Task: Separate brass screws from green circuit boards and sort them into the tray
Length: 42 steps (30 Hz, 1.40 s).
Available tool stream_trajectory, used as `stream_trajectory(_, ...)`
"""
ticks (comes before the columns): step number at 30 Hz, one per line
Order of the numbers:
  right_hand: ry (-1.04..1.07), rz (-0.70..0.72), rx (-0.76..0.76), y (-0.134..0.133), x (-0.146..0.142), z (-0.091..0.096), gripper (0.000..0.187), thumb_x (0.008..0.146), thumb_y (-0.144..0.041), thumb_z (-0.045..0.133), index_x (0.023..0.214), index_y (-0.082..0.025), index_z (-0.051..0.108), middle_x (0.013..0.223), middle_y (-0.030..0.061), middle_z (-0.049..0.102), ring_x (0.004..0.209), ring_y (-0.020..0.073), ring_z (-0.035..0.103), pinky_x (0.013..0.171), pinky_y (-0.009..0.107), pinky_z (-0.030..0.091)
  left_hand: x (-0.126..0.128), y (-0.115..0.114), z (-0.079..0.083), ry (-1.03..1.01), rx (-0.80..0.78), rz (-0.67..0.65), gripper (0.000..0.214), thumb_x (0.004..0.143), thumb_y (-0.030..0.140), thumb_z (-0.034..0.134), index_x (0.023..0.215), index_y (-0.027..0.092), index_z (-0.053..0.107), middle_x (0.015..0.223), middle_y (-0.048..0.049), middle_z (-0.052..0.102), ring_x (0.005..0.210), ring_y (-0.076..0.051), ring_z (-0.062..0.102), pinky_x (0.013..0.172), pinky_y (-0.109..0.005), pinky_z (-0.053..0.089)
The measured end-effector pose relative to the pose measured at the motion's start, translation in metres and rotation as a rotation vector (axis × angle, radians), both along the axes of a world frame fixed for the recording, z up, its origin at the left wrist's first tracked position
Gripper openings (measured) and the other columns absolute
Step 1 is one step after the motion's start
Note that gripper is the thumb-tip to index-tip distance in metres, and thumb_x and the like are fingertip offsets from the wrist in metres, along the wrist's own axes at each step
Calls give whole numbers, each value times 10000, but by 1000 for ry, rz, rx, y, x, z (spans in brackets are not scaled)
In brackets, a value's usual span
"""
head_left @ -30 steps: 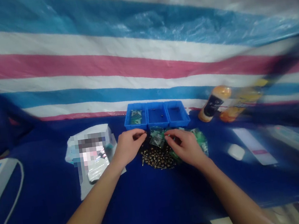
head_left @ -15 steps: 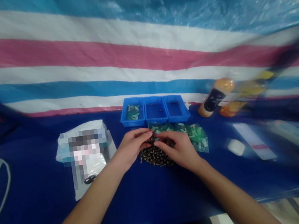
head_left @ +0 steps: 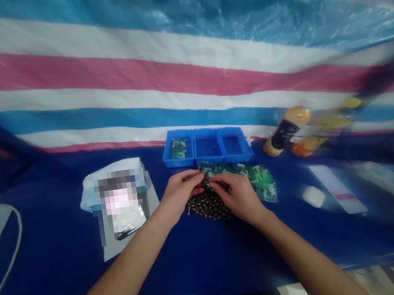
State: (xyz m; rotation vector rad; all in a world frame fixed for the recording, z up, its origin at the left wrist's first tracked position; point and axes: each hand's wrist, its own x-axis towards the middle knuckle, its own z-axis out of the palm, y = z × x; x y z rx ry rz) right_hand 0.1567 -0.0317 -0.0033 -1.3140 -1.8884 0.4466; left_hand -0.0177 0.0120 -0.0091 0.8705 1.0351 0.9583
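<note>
Item: left hand (head_left: 179, 193) and right hand (head_left: 234, 193), bare, brought together, the fingertips (head_left: 202, 176) closed at a small dark piece (head_left: 208, 183) by the edge of the green packets (head_left: 261, 182); how firmly it was held could not be told. Directly below lay a heap of dark fasteners (head_left: 208, 207) with brassy ends, on the blue table (head_left: 73, 284). The fasteners looked small, hard and light, apt to roll, and best taken singly by the shank. The packets, thin clear plastic, lay just behind and right of the heap; they looked soft and probably slippery, best lifted by a corner. Just beyond stood a blue tray (head_left: 204, 129) of three compartments: green packets in the left, a few dark pieces in the middle, one or two in the right. The tray's front wall stood just past the packets, and the table's near edge lay well in front of the hands. To the left lay a blurred white packet (head_left: 119, 203).
</note>
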Motion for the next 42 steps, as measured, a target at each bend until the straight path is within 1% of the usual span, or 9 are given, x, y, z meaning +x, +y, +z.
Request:
stream_trajectory(8,58,-48,-26,2,6,-1,139,913,-250,578,977,-216,696,937,28,734,699,152,631,658,269,482,-4,2,1,-5,12,70,293,717,286,817,935,109,734,935,-89,720,767,-130,679,777,-265,586)
stream_trajectory(15,57,-105,5,7,14,1,155,919,-296,562,959,-211,685,886,28,720,665,153,597,666,278,460,-6,3,2,119,84,78,245,735,267,793,919,115,737,870,-78,723,798,-150,682,771,-283,600)
stream_trajectory(21,70,-174,-57,5,18,7,266,936,-402,529,787,-197,610,592,-29,551,525,121,477,550,260,356,-12,6,0,325,254,6,219,773,305,741,934,157,745,913,-65,745,789,-176,700,790,-335,595)
stream_trajectory(26,261,-190,-193,5,20,10,401,925,-465,530,629,-195,504,528,-47,436,498,103,390,506,246,307,-19,8,-2,532,407,-73,197,823,346,670,932,200,745,911,-42,756,766,-187,707,778,-337,558)
stream_trajectory(33,578,-240,-333,12,27,9,474,868,-498,599,536,-181,482,477,-45,443,449,80,353,452,235,267,-18,4,7,630,445,-90,198,827,347,642,927,209,744,923,-37,762,779,-194,708,755,-321,535)
stream_trajectory(35,696,-280,-338,15,29,8,420,839,-498,634,592,-179,516,502,-45,485,436,76,373,440,228,270,-18,3,7,646,453,-92,201,824,351,644,927,214,747,935,-39,762,800,-201,705,757,-323,532)
stream_trajectory(37,846,-333,-342,17,30,8,329,800,-507,673,782,-193,576,588,-46,565,424,75,408,422,218,267,-18,3,6,645,462,-89,199,821,356,647,919,219,754,940,-42,761,817,-211,701,759,-329,527)
stream_trajectory(40,980,-368,-373,21,31,7,432,776,-529,687,1055,-231,545,699,-41,623,410,78,433,391,204,246,-18,3,4,619,463,-73,188,812,357,662,900,224,762,935,-49,759,813,-222,698,752,-336,523)
stream_trajectory(42,955,-339,-369,21,32,6,421,795,-527,666,1054,-214,554,687,-36,603,410,75,416,385,203,243,-17,3,4,590,461,-57,172,803,349,677,884,224,764,927,-52,758,800,-222,697,745,-335,524)
